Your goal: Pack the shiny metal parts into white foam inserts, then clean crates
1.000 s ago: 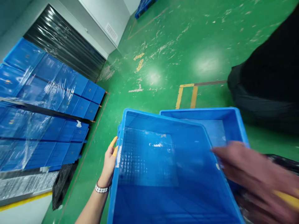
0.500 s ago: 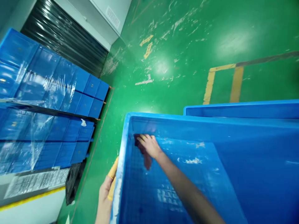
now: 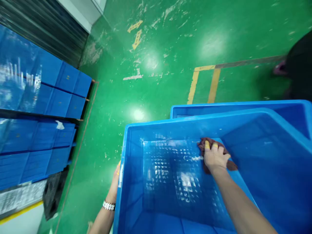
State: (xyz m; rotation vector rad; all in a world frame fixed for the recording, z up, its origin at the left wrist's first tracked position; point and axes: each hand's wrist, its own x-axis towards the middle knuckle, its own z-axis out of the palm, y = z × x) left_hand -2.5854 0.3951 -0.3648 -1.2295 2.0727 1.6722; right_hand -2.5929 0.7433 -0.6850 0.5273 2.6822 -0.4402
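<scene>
A large blue plastic bin (image 3: 161,185) fills the lower middle, its ridged floor wet and shiny. Inside it, my right hand (image 3: 215,158) presses a crumpled dark brown cloth (image 3: 231,165) against the floor near the far right corner. Yellow covers sit on some of its fingertips, and the cloth bunches out around the fingers. My left hand (image 3: 114,182) is at the outside of the bin's left wall, gripping it; most of its fingers are hidden by the wall. A silver watch band (image 3: 109,205) circles the left wrist.
Another blue bin (image 3: 301,112) sits behind and under the right side of this one. Stacked blue bins (image 3: 63,102), wrapped in clear film, stand at the left. A dark figure, apparently a person (image 3: 301,68), is at the right edge. Yellow lines (image 3: 214,85) mark the green floor.
My right hand has moved with the cloth from the bin's far left corner to its far right side. The left hand stays at the left wall. A dark figure has appeared at right.
</scene>
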